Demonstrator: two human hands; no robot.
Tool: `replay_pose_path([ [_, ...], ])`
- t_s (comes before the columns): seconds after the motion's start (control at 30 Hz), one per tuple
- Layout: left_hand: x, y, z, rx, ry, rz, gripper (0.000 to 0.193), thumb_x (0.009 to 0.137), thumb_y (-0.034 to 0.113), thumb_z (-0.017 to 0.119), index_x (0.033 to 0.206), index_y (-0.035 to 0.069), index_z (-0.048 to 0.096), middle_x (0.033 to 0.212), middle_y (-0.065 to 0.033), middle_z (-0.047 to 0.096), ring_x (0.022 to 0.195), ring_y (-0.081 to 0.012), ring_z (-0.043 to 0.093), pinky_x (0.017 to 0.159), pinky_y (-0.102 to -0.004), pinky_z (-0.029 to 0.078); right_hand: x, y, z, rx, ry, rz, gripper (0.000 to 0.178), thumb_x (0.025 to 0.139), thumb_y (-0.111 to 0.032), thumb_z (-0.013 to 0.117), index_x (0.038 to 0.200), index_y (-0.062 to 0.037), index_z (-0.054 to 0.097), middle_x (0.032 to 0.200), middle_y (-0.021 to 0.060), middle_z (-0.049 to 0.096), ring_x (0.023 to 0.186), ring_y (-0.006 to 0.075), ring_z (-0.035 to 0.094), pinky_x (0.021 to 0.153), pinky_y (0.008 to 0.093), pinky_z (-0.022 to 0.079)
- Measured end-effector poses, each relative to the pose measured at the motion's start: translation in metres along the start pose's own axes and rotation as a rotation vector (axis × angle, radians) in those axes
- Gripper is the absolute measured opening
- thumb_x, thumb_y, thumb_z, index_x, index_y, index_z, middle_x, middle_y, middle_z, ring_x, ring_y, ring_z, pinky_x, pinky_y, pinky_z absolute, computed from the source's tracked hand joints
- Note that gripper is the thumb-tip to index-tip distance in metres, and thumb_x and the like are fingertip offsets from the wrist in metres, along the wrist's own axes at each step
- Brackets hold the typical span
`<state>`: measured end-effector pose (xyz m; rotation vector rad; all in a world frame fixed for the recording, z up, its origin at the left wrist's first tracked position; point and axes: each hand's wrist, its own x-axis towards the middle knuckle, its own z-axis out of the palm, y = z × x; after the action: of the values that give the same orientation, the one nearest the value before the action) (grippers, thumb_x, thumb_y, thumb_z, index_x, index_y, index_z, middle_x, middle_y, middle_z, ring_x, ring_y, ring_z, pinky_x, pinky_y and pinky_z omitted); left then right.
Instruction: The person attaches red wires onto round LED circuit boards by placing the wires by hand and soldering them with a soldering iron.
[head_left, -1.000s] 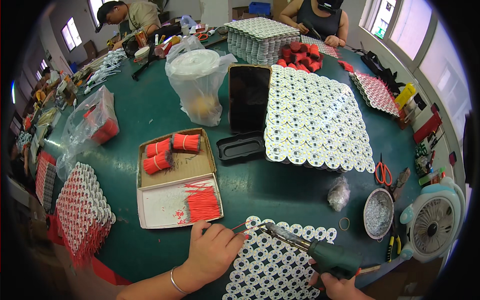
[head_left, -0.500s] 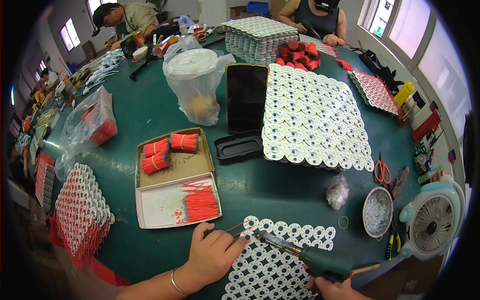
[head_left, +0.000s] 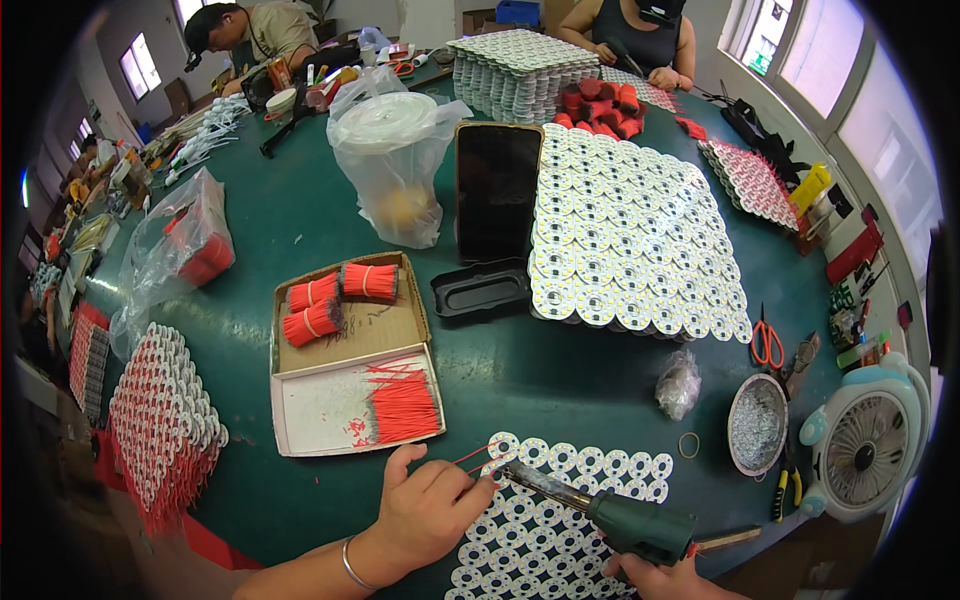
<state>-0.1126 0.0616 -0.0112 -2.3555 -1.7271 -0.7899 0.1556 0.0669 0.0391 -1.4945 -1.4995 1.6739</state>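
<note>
A panel of round white LED circuit boards (head_left: 530, 538) lies flat on the green table in front of me. My left hand (head_left: 430, 508), with a bracelet on the wrist, is closed in a pinch over the panel's upper left edge. From its fingertips a thin red wire (head_left: 472, 457) reaches toward a board in the top row. My right hand (head_left: 655, 577) grips a green soldering gun (head_left: 640, 524) by its handle. The gun's metal tip points left and sits beside my left fingertips, at the boards there. Whether the tip touches wire or board is too small to tell.
Left of the panel, an open cardboard box (head_left: 283, 420) holds red wires, loose and bundled. Stacked LED panels (head_left: 630, 235) stand beyond, near a propped phone (head_left: 497, 190). At right are a metal bowl (head_left: 757, 425), red scissors (head_left: 767, 345) and a fan (head_left: 862, 450). Two people work across the table.
My right hand and the soldering gun have shifted slightly left, and the tip is a touch nearer the left fingertips. My left hand stays nearly still with the red wire.
</note>
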Motion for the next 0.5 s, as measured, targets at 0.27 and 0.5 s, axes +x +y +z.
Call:
replay_pose_path([
  [0.27,0.0011,-0.0002,0.0003,-0.042,0.001,-0.029,0.01,0.068,0.013,0.068,0.076,0.015,0.063,0.064,0.0041,0.05,0.063,-0.0119,0.05,0.082,-0.0375,0.034,0.0028,0.003,0.0029,-0.182,0.073,-0.299,0.017,0.076,-0.005,0.063,0.092,0.0013,0.061,0.077,0.0075,0.063,0.066,0.0162,0.058,0.062,0.0292,0.047],
  [0.5,-0.0004,0.0015,0.0009,-0.035,0.01,-0.003,0.01,0.067,0.015,0.068,0.076,0.015,0.063,0.068,0.0051,0.053,0.067,-0.0109,0.053,0.083,-0.0399,0.035,0.0019,0.0013,0.0015,-0.189,0.028,-0.257,0.022,0.075,-0.004,0.065,0.095,0.0014,0.061,0.086,0.0102,0.063,0.076,0.0199,0.059,0.069,0.0317,0.047],
])
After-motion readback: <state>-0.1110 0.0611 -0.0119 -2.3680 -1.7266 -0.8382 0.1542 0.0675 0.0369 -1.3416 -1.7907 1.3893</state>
